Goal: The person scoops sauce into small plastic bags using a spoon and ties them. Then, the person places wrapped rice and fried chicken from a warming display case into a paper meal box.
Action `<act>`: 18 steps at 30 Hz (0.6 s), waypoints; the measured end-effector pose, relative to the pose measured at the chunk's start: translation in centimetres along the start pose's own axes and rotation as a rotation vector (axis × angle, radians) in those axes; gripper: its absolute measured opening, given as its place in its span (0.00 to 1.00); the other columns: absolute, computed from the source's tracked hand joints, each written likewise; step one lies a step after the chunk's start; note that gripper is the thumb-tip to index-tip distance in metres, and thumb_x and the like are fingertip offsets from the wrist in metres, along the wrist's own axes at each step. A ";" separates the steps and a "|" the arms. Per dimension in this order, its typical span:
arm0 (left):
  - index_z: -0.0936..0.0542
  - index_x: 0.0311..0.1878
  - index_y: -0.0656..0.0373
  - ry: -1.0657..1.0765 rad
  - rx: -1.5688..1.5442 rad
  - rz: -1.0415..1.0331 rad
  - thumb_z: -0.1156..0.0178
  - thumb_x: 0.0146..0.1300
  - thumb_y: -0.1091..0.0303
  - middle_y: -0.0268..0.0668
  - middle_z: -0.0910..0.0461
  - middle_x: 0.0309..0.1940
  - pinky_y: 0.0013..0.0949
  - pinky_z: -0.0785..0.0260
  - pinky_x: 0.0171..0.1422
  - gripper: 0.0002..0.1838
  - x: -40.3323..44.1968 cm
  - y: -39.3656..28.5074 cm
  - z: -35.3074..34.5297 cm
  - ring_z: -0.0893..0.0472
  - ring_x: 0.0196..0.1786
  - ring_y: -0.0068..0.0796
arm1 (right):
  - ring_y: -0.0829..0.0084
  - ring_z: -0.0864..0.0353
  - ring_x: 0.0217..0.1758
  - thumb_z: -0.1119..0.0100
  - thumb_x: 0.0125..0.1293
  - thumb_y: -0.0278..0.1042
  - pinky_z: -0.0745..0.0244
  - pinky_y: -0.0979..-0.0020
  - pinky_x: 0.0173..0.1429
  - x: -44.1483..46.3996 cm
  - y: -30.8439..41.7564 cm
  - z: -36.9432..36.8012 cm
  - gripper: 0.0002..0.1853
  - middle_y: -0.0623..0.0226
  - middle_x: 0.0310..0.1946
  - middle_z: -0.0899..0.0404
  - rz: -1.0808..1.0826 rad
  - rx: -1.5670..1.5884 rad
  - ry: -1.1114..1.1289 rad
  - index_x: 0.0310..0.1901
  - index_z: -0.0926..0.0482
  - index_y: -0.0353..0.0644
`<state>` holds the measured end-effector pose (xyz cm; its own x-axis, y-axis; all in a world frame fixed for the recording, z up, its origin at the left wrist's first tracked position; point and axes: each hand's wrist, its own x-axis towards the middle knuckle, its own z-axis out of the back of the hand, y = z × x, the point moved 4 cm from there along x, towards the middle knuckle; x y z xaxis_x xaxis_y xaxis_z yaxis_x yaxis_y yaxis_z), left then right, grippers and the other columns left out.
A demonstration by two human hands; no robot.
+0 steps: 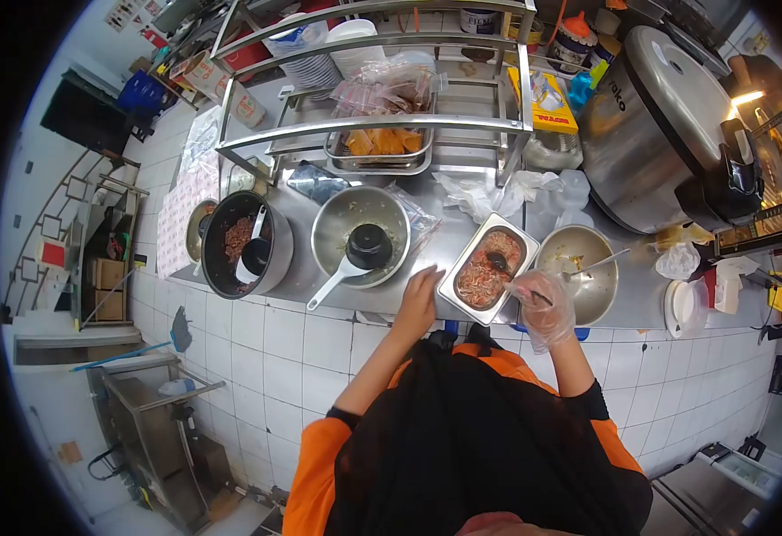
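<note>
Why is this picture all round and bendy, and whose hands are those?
It comes from a camera worn on a person's head, looking forward and down, and its view makes straight things look curved. There's no robot: the hands are that person's own. The bare left hand is beside a metal tray of reddish food. The right hand, in a clear plastic glove, is at its other side; whether it grips something is hard to see. A dark pot and two metal bowls also stand on the counter.
</note>
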<state>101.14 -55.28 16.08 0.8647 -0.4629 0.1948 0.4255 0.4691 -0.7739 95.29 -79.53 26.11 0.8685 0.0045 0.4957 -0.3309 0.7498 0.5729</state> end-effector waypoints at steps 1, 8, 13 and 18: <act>0.31 0.62 0.64 0.033 0.077 -0.017 0.51 0.62 0.80 0.53 0.34 0.62 0.46 0.44 0.71 0.23 1.1 0.4 -0.3 0.35 0.67 0.50 | 0.59 0.20 0.34 0.45 0.66 0.32 0.26 0.63 0.42 -0.2 0.2 -0.4 0.06 0.65 0.32 0.20 -0.043 -0.038 0.022 0.34 0.19 0.45; 0.38 0.68 0.66 -0.002 0.457 0.126 0.46 0.62 0.74 0.56 0.50 0.73 0.48 0.51 0.76 0.30 6.5 3.0 -2.5 0.51 0.76 0.55 | 0.59 0.20 0.35 0.44 0.66 0.33 0.26 0.62 0.42 -0.2 1.1 -0.1 0.06 0.65 0.31 0.19 -0.212 -0.129 -0.118 0.32 0.19 0.45; 0.33 0.64 0.68 0.000 0.579 0.102 0.45 0.57 0.77 0.57 0.48 0.72 0.50 0.50 0.76 0.29 9.0 2.5 -2.3 0.47 0.74 0.60 | 0.57 0.20 0.35 0.43 0.66 0.32 0.26 0.62 0.41 -1.5 1.5 -0.4 0.06 0.63 0.32 0.18 -0.259 -0.114 -0.133 0.32 0.19 0.44; 0.32 0.60 0.71 -0.119 0.865 -0.083 0.47 0.55 0.80 0.64 0.45 0.68 0.53 0.53 0.76 0.26 10.8 2.4 -1.0 0.45 0.71 0.66 | 0.56 0.20 0.34 0.43 0.65 0.33 0.26 0.62 0.41 -2.0 1.7 -0.2 0.06 0.62 0.31 0.19 -0.318 -0.049 -0.149 0.32 0.20 0.43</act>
<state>111.24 -59.89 15.74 0.8236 -0.4619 0.3291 0.4996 0.8655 -0.0355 93.02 -78.11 25.98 0.8606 -0.3285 0.3892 -0.0308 0.7291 0.6837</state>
